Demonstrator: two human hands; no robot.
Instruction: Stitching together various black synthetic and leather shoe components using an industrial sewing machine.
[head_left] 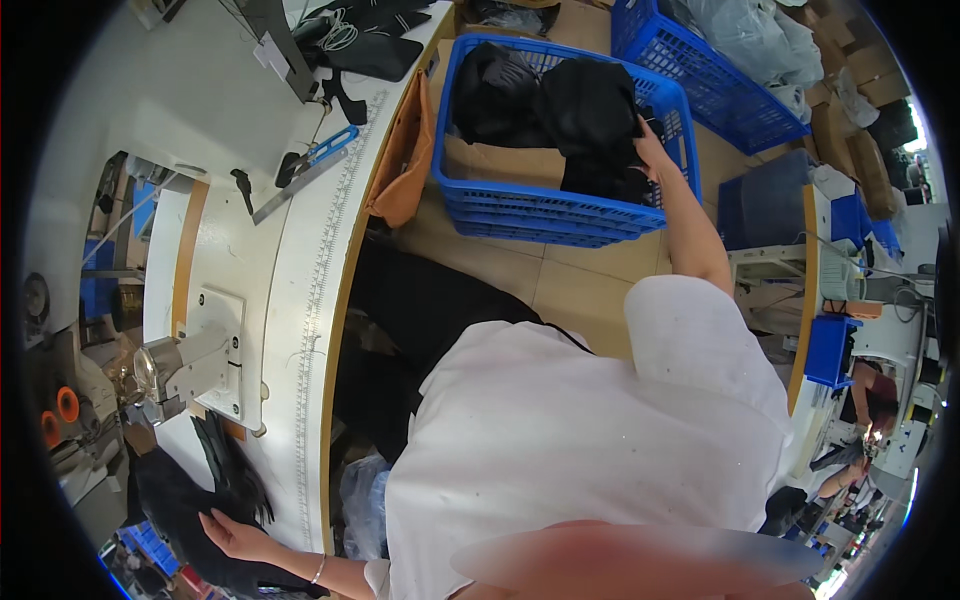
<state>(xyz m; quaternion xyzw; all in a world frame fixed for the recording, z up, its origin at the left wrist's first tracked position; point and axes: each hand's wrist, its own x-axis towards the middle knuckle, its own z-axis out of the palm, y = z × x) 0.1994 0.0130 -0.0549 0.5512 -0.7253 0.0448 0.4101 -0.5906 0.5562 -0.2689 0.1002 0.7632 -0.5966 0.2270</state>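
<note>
Black fabric [592, 105] lies in a blue crate [530, 202] at one o'clock, the right hand [652, 152] at its edge, grip unclear; the left hand [238, 540] lies loosely spread on black cloth [172, 500] near seven-thirty. Lifted, loose folds could snag the crate.

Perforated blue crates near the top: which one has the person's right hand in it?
The crate beside the orange pouch: the right hand touches black fabric inside it. The crate farther right holds clear plastic bags instead.
</note>
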